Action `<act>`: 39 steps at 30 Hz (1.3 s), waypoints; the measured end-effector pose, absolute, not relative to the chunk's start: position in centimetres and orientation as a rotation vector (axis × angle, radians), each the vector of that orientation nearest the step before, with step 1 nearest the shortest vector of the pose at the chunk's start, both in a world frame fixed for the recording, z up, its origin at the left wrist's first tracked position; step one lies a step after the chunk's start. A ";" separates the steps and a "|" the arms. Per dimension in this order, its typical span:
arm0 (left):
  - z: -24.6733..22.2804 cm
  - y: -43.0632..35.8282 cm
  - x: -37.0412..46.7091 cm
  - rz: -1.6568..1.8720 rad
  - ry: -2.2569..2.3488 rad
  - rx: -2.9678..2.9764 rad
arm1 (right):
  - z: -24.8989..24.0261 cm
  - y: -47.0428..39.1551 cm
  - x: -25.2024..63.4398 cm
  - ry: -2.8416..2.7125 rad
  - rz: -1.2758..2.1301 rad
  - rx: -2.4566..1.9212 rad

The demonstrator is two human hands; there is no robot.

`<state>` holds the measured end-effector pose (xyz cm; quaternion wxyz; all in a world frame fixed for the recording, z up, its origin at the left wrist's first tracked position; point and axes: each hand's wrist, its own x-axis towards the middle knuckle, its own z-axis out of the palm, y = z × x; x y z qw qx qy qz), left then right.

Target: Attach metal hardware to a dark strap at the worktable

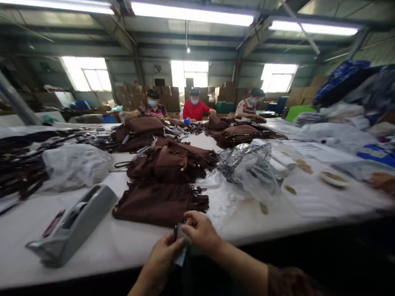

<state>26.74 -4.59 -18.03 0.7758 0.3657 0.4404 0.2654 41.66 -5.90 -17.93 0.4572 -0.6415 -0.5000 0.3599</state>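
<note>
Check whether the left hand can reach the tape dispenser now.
Likely yes: nothing visible stands between the left hand and the tape dispenser, though that hand holds a small flat piece and might need freeing.

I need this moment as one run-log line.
left hand: holding flat piece | right hand: holding same piece | beyond: brown bag | leftward: tape dispenser

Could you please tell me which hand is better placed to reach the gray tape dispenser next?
Probably the left hand: it is nearer the gray tape dispenser, which stands to its left. The right hand is farther away, though both are busy with a small pale item.
</note>
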 end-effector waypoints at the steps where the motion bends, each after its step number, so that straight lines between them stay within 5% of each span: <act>1: -18.1 -4.5 26.6 0.573 0.935 0.790 | -18.2 -6.2 41.6 -1.160 0.915 -1.576; 21: -17.7 -4.5 23.3 0.354 0.964 0.661 | -19.6 -12.2 41.3 -0.992 1.297 -1.621; 39: -18.3 -4.9 24.7 0.282 1.111 1.079 | -19.3 -13.8 40.6 -0.996 1.286 -1.728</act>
